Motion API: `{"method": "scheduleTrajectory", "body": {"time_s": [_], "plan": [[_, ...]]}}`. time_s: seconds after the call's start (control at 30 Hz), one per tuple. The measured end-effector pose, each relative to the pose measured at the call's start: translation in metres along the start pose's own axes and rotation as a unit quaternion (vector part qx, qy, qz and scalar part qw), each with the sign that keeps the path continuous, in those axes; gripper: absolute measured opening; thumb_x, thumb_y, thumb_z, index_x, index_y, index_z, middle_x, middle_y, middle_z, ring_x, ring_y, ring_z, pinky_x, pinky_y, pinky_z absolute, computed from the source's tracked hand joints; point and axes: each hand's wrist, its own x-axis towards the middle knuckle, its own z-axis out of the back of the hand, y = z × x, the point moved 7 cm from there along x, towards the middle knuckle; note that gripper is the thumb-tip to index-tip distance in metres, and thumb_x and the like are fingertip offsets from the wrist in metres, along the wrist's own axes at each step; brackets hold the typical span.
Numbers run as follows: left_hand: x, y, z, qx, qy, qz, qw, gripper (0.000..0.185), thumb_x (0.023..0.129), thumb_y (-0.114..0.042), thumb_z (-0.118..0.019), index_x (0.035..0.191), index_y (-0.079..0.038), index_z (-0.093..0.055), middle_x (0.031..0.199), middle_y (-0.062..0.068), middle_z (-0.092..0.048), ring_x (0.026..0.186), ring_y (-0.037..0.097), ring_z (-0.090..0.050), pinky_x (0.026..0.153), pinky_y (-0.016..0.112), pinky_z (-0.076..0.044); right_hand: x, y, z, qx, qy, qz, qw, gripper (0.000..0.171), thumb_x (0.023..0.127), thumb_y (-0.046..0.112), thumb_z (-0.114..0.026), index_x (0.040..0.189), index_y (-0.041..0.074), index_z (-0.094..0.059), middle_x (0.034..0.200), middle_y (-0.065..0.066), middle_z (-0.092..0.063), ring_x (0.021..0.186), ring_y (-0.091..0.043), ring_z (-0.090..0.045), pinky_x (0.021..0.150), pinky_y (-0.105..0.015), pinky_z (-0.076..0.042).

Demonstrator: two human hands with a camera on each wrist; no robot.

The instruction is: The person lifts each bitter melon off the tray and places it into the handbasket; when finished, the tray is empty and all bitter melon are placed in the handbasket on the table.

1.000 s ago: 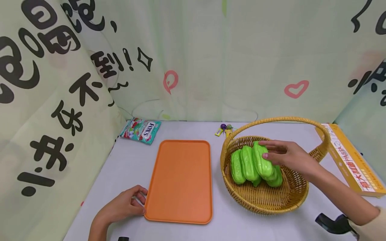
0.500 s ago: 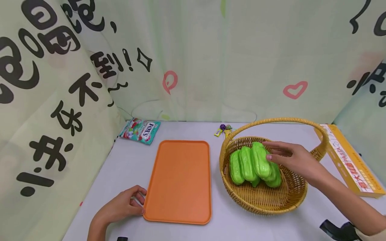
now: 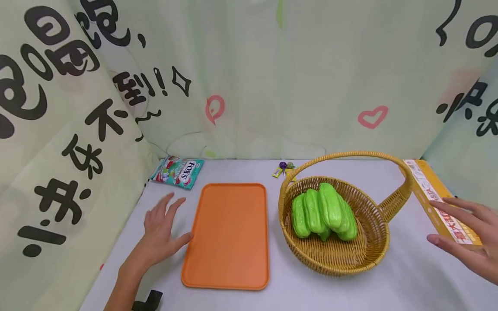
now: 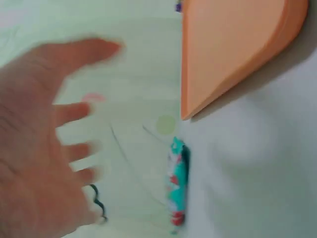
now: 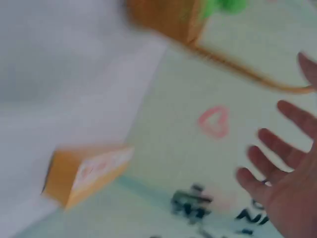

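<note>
An orange tray (image 3: 227, 242) lies flat on the white table. Just left of it, my left hand (image 3: 159, 235) is raised with spread fingers, thumb close to the tray's left edge, holding nothing. Bright green peppers (image 3: 330, 207), several of them, lie side by side in a wicker basket (image 3: 369, 252) with a tall arched handle. My right hand (image 3: 472, 233) is at the right edge of the head view, fingers extended and nothing in it. It overlaps the yellow pasta box (image 3: 435, 190) there. The right wrist view shows the same hand (image 5: 292, 168) with fingers apart.
A teal FOX'S candy bag (image 3: 179, 171) lies at the back left. Small wrapped lollipops (image 3: 285, 167) sit at the table's back edge behind the basket. Printed curtains (image 3: 249, 86) enclose the table at the back and sides.
My right hand has left the green peppers and moved right, out of the basket. My left hand has come off the tray's edge and spread its fingers. The head view has shifted slightly.
</note>
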Motion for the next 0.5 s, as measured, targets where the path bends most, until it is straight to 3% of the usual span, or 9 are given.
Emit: {"method": "scheduleTrajectory", "body": {"time_s": [0.03,0.07,0.13,0.2,0.33,0.5], "plan": [[0.006,-0.002,0.005,0.035,-0.021,-0.015,0.9991,0.089,0.081,-0.044,-0.078,0.152,-0.015,-0.032,0.159,0.017,-0.016,0.144,0.041,-0.011,0.104,0.072,-0.004,0.001,-0.007,-0.004,-0.037,-0.001,0.008,0.999,0.095,0.078,0.056,-0.076,0.154,0.017,-0.034,0.151,-0.028,-0.023,0.132,-0.055,-0.019,0.109,-0.067,-0.004],[0.011,-0.004,0.009,0.069,-0.036,-0.027,0.9966,0.097,0.078,-0.053,-0.076,0.155,-0.018,-0.028,0.161,0.016,-0.008,0.146,0.041,-0.003,0.102,0.074,0.001,0.002,-0.015,-0.01,-0.069,0.002,0.015,0.998,0.104,0.075,0.062,-0.075,0.157,0.02,-0.027,0.155,-0.026,-0.016,0.137,-0.054,-0.01,0.11,-0.063,0.006],[0.018,-0.006,0.014,0.126,-0.05,-0.041,0.99,0.107,0.075,-0.067,-0.071,0.158,-0.021,-0.021,0.164,0.012,0.005,0.147,0.039,0.008,0.101,0.074,0.008,0.003,-0.029,-0.024,-0.121,0.027,0.016,0.992,0.117,0.07,0.071,-0.071,0.159,0.023,-0.013,0.158,-0.027,-0.003,0.14,-0.054,0.001,0.107,-0.063,0.012],[0.022,-0.007,0.016,0.162,-0.042,-0.049,0.9847,0.113,0.074,-0.075,-0.065,0.16,-0.024,-0.013,0.164,0.008,0.012,0.146,0.037,0.014,0.101,0.074,0.01,0.002,-0.04,-0.038,-0.155,0.055,0.004,0.986,0.123,0.069,0.075,-0.068,0.159,0.023,-0.002,0.157,-0.029,0.006,0.139,-0.055,0.01,0.104,-0.063,0.016],[0.025,-0.003,0.011,0.189,-0.005,-0.045,0.981,0.115,0.075,-0.08,-0.059,0.16,-0.022,-0.007,0.163,0.005,0.019,0.145,0.037,0.02,0.1,0.075,0.009,0.004,-0.046,-0.047,-0.174,0.069,-0.008,0.982,0.127,0.068,0.078,-0.066,0.158,0.024,0.004,0.155,-0.03,0.012,0.137,-0.057,0.017,0.101,-0.067,0.017],[0.027,0.003,0.007,0.192,0.011,-0.033,0.9808,0.114,0.076,-0.08,-0.056,0.16,-0.019,-0.008,0.162,0.005,0.02,0.144,0.037,0.021,0.098,0.078,0.006,0.012,-0.043,-0.047,-0.169,0.077,-0.007,0.983,0.128,0.068,0.077,-0.067,0.158,0.023,0.007,0.155,-0.031,0.015,0.136,-0.055,0.024,0.098,-0.069,0.019]]}}
